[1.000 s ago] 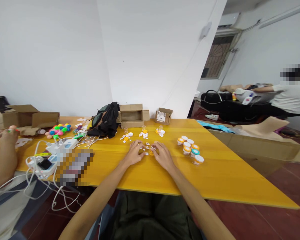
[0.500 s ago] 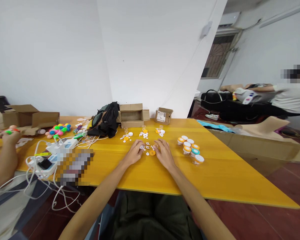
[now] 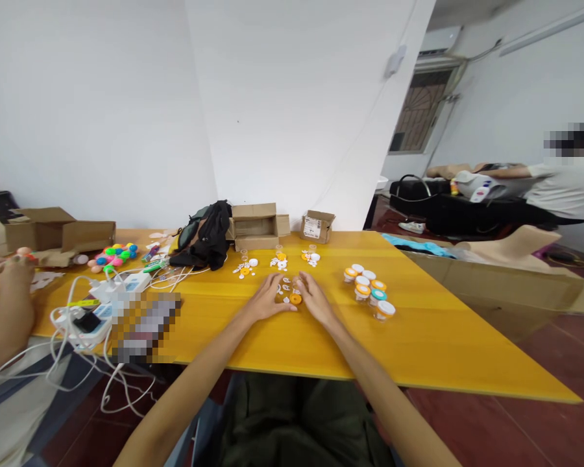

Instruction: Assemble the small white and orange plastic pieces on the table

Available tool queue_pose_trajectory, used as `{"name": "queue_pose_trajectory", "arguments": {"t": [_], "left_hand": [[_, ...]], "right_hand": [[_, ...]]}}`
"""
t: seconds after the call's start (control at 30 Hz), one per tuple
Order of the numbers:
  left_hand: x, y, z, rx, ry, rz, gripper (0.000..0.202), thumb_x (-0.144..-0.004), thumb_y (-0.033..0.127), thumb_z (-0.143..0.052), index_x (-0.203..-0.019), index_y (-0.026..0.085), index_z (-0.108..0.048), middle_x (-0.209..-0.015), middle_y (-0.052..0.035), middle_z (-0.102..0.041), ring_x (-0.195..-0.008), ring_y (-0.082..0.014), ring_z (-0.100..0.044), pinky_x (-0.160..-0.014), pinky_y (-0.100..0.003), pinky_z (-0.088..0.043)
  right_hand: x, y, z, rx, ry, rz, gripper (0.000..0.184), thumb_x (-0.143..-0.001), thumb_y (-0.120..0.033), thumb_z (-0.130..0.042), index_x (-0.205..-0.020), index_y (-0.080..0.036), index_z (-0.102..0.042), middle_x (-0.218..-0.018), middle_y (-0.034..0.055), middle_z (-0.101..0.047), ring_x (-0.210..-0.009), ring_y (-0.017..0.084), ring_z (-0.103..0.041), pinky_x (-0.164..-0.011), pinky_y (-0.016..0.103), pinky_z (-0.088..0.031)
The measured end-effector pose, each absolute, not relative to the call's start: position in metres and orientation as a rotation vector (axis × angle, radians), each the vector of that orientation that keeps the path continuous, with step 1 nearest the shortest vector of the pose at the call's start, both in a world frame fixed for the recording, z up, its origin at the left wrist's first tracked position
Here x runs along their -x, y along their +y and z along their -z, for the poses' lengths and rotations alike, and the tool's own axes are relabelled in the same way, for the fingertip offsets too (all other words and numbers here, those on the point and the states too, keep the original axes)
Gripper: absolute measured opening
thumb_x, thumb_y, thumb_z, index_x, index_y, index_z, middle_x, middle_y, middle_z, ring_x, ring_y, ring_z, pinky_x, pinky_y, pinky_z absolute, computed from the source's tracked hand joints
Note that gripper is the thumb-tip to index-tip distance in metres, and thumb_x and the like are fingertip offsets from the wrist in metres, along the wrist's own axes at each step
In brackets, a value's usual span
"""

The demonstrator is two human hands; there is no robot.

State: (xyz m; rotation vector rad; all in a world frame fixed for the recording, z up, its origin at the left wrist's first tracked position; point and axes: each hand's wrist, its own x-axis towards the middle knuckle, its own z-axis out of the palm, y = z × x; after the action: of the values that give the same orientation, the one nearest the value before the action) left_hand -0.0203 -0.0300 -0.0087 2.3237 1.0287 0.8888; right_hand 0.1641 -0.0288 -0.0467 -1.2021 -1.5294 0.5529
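Both my hands rest on the yellow table [image 3: 428,350] around a small heap of white pieces [image 3: 287,287] and an orange lid [image 3: 295,299]. My left hand [image 3: 267,299] lies with its fingers stretched toward the pieces and its thumb beside the orange lid. To the right of the heap, my right hand [image 3: 313,297] lies flat with fingertips at the white pieces. Neither hand visibly holds anything. Further back lie three small groups of white and orange pieces [image 3: 246,266] with little clear jars.
Several small jars with orange, white and teal lids [image 3: 370,290] stand right of my hands. Behind are cardboard boxes [image 3: 257,224], a black bag [image 3: 205,235], coloured balls [image 3: 114,253], chargers and cables [image 3: 97,305]. A co-worker's hands [image 3: 4,285] work at the left; another person sits far right.
My hands have moved slightly apart and spread, uncovering the orange lid between them. The co-worker's hands at the left shifted a little.
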Motion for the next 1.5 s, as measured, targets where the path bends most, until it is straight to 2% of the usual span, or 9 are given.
{"name": "queue_pose_trajectory", "arguments": {"t": [0.23, 0.53, 0.63, 0.73, 0.83, 1.03, 1.2, 1.37, 1.5], "left_hand": [[0.011, -0.020, 0.006, -2.257, 0.908, -0.893, 0.079, -0.064, 0.046, -0.083, -0.132, 0.024, -0.050, -0.130, -0.0118, -0.055, -0.124, -0.0302, -0.051, -0.108, -0.045, -0.041], [0.009, -0.013, 0.011, -2.070, 0.825, -0.960, 0.077, -0.060, 0.044, -0.085, -0.127, 0.023, -0.054, -0.121, -0.0098, -0.063, -0.113, -0.0271, -0.058, -0.103, -0.043, -0.044], [0.012, -0.014, 0.007, -1.903, 0.843, -1.096, 0.061, -0.068, 0.046, -0.080, -0.120, 0.022, -0.058, -0.121, -0.0095, -0.064, -0.116, -0.0256, -0.058, -0.105, -0.041, -0.042], [0.017, -0.017, -0.001, -1.774, 0.872, -1.298, 0.041, -0.079, 0.051, -0.068, -0.107, 0.021, -0.064, -0.114, -0.0086, -0.068, -0.115, -0.0242, -0.060, -0.104, -0.039, -0.042], [0.023, -0.020, -0.009, -1.720, 0.908, -1.457, 0.036, -0.082, 0.053, -0.063, -0.097, 0.021, -0.066, -0.105, -0.0081, -0.070, -0.106, -0.0237, -0.064, -0.096, -0.038, -0.047], [0.038, -0.018, -0.013, -1.668, 0.987, -1.575, 0.028, -0.079, 0.048, -0.067, -0.086, 0.020, -0.068, -0.090, -0.0055, -0.071, -0.092, -0.0212, -0.066, -0.088, -0.034, -0.049], [0.047, -0.014, -0.018, -1.579, 1.013, -1.599, 0.028, -0.078, 0.046, -0.067, -0.086, 0.020, -0.067, -0.092, -0.0064, -0.072, -0.092, -0.0220, -0.067, -0.082, -0.032, -0.050], [0.054, -0.012, -0.031, -1.566, 1.006, -1.688, 0.031, -0.078, 0.050, -0.065, -0.083, 0.019, -0.066, -0.084, -0.0051, -0.072, -0.085, -0.0216, -0.068, -0.079, -0.033, -0.051], [0.066, -0.012, -0.043, -1.589, 1.017, -1.773, 0.032, -0.079, 0.051, -0.064, -0.081, 0.019, -0.066, -0.080, -0.0043, -0.072, -0.083, -0.0213, -0.068, -0.081, -0.034, -0.052]], "right_hand": [[-0.163, -0.023, 0.042, 1.219, -1.429, -0.731, 0.053, -0.086, -0.064, -0.046, -0.117, -0.025, -0.063, -0.127, 0.0087, -0.065, -0.123, 0.027, -0.056, -0.108, 0.045, -0.040], [-0.159, -0.026, 0.038, 1.302, -1.478, -0.678, 0.049, -0.087, -0.058, -0.045, -0.118, -0.024, -0.060, -0.126, 0.0102, -0.064, -0.122, 0.027, -0.056, -0.106, 0.046, -0.042], [-0.156, -0.028, 0.035, 1.330, -1.530, -0.665, 0.054, -0.082, -0.056, -0.055, -0.125, -0.022, -0.055, -0.121, 0.0108, -0.065, -0.121, 0.028, -0.056, -0.104, 0.046, -0.043], [-0.152, -0.030, 0.028, 1.319, -1.641, -0.628, 0.068, -0.070, -0.053, -0.072, -0.127, -0.022, -0.053, -0.119, 0.0120, -0.065, -0.117, 0.030, -0.058, -0.101, 0.047, -0.044], [-0.148, -0.029, 0.019, 1.263, -1.793, -0.561, 0.074, -0.056, -0.046, -0.085, -0.121, -0.026, -0.058, -0.121, 0.0102, -0.064, -0.112, 0.031, -0.059, -0.098, 0.048, -0.044], [-0.136, -0.018, 0.006, 1.191, -1.969, -0.555, 0.048, -0.059, -0.040, -0.084, -0.101, -0.026, -0.066, -0.103, 0.0031, -0.067, -0.094, 0.023, -0.062, -0.084, 0.037, -0.047], [-0.125, -0.010, 0.007, 1.172, -1.988, -0.549, 0.027, -0.065, -0.031, -0.081, -0.086, -0.024, -0.065, -0.089, 0.0002, -0.064, -0.085, 0.019, -0.058, -0.077, 0.031, -0.045], [-0.109, -0.010, 0.012, 1.149, -1.982, -0.554, 0.020, -0.069, -0.024, -0.078, -0.083, -0.023, -0.064, -0.085, -0.0003, -0.062, -0.085, 0.019, -0.057, -0.075, 0.030, -0.044], [-0.080, -0.014, 0.011, 1.134, -1.976, -0.574, 0.022, -0.069, -0.021, -0.078, -0.086, -0.023, -0.064, -0.090, 0.0005, -0.063, -0.089, 0.020, -0.058, -0.080, 0.032, -0.044]]}}
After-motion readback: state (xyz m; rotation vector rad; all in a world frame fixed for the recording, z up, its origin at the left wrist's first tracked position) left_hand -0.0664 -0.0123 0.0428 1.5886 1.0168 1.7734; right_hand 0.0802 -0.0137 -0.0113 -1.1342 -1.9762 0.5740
